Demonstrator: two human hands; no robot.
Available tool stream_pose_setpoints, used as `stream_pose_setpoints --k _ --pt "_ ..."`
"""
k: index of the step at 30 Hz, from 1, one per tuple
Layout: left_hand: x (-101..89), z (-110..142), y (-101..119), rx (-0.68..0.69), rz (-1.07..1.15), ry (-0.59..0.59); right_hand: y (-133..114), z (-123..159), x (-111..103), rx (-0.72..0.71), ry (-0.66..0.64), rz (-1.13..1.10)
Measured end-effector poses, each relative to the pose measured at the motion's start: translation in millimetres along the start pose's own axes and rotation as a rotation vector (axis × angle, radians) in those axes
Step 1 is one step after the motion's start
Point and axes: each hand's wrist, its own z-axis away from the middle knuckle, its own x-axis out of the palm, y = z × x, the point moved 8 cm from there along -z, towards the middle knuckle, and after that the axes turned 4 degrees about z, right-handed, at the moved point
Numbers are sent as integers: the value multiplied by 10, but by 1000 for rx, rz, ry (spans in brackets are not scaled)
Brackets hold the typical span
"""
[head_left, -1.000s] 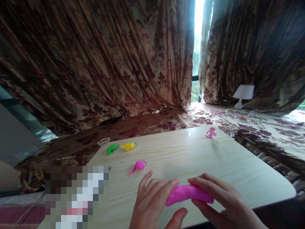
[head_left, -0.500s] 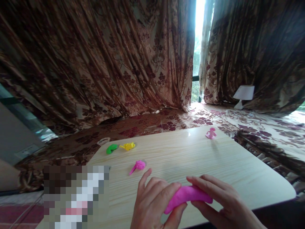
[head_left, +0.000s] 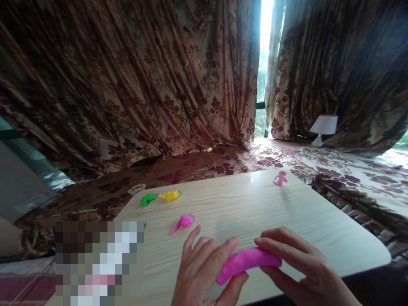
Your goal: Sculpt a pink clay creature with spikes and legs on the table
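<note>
A thick, slightly curved roll of pink modelling clay [head_left: 247,261] is held between both hands above the near part of the table [head_left: 223,204]. My left hand [head_left: 204,267] has its thumb below the roll's left end and its index finger above it. At the other end, my right hand [head_left: 296,263] pinches the clay between fingertips and thumb. Beyond my left hand lies a pink clay lump with a thin tail [head_left: 184,222]. Farther back are a yellow clay piece [head_left: 170,195] and a curved green clay piece [head_left: 148,199].
A small pink figure [head_left: 281,179] stands at the table's far right corner. Behind the table is a flower-patterned cloth surface with a white lamp [head_left: 323,127]. Patterned curtains [head_left: 159,76] hang behind. A blurred-out patch [head_left: 98,263] covers the lower left.
My left index finger has lifted slightly off the clay roll, and my right fingers have shifted a little along its top. The view has drifted slightly.
</note>
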Motion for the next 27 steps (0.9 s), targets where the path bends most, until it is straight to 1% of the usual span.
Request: stream_pose_setpoints --k 2,3,4,6,9,11,15,20,25,27 --pt "-14 33 -50 -67 -12 40 9 12 -5 0 12 4" --pt "-21 44 -60 -76 -19 53 14 15 -12 6 27 14" --pt "-21 49 -55 -64 -27 55 13 15 -15 10 40 29" --pt "-1 42 -17 -3 -39 20 -14 -5 4 3 37 59" --pt "22 18 9 33 -56 -29 -94 -71 86 -37 -37 74" --pt "14 5 6 23 -71 -25 -124 -112 121 -43 -71 65" --pt "3 -2 9 32 -82 -16 -119 -142 106 -9 -55 26" --pt "16 11 -4 36 -71 -33 -96 -104 106 7 -58 -33" --pt "21 52 -16 21 -58 -18 -9 -40 110 17 -3 -15" --pt "28 70 -19 24 -61 -26 15 -26 111 16 -6 -6"
